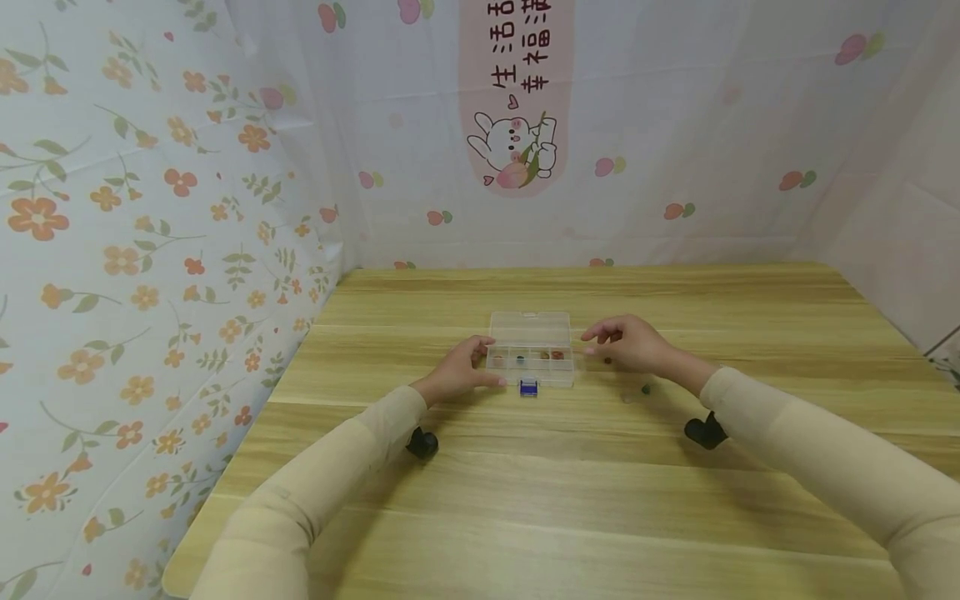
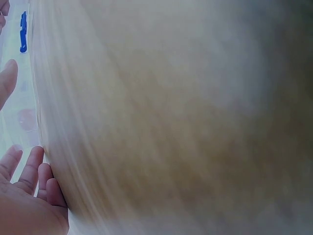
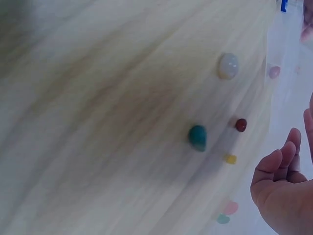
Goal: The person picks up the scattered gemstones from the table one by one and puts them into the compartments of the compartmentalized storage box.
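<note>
A clear plastic compartment box lies on the table with its lid folded back. Small coloured stones sit in its compartments, among them an orange-red stone and a green stone. My left hand grips the box's left end, thumb at the front corner and fingers at the back. Just right of the box hovers my right hand, thumb and forefinger apart, nothing visible between them. Below it lie a green stone, a whitish stone, a dark red stone and a yellow stone.
A blue latch is at the box's front edge. The wood-grain table runs back to a patterned curtain, with a floral curtain along the left. Dark pieces show under both wrists.
</note>
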The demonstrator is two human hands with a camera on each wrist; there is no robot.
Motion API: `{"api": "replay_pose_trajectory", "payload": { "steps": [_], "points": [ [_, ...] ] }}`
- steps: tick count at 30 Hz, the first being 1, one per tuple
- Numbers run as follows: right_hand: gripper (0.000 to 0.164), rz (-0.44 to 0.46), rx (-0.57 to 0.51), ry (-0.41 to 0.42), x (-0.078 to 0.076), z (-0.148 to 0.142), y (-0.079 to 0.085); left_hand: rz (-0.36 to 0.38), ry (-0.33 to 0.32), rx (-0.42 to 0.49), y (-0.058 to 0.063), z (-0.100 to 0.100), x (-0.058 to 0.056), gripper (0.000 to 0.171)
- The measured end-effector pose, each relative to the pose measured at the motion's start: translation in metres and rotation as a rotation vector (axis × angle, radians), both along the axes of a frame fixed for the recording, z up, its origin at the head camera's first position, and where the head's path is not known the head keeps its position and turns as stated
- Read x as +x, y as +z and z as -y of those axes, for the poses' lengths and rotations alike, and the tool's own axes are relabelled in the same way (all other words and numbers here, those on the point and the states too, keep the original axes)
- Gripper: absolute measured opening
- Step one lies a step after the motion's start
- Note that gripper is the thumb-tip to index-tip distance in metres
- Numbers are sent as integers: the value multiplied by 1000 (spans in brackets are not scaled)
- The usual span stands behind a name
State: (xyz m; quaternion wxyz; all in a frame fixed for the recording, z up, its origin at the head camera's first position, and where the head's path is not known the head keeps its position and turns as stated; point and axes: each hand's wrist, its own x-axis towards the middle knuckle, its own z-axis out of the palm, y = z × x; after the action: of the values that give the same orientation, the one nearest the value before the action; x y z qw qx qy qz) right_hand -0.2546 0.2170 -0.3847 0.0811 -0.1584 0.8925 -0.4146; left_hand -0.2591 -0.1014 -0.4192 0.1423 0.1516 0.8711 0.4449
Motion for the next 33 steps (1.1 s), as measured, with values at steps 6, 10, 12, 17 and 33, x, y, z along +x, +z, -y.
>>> {"api": "replay_pose_trajectory", "payload": {
  "steps": [6,10,12,17,33],
  "points": [
    [32,3,-16,2,8,-13,-4,-3,1,-11,0,0,0,76],
    [35,25,-34,-8,13,-23,-8,1,-2,-12,0,0,0,76],
    [35,30,-44,-13,15,-28,-9,4,-2,-9,1,0,0,76],
    [38,39,-30,-45,21,-38,-12,8,3,-8,1,0,1,76],
    [41,55,-46,-21,38,-70,-24,4,-3,1,0,1,0,76]
  ]
}}
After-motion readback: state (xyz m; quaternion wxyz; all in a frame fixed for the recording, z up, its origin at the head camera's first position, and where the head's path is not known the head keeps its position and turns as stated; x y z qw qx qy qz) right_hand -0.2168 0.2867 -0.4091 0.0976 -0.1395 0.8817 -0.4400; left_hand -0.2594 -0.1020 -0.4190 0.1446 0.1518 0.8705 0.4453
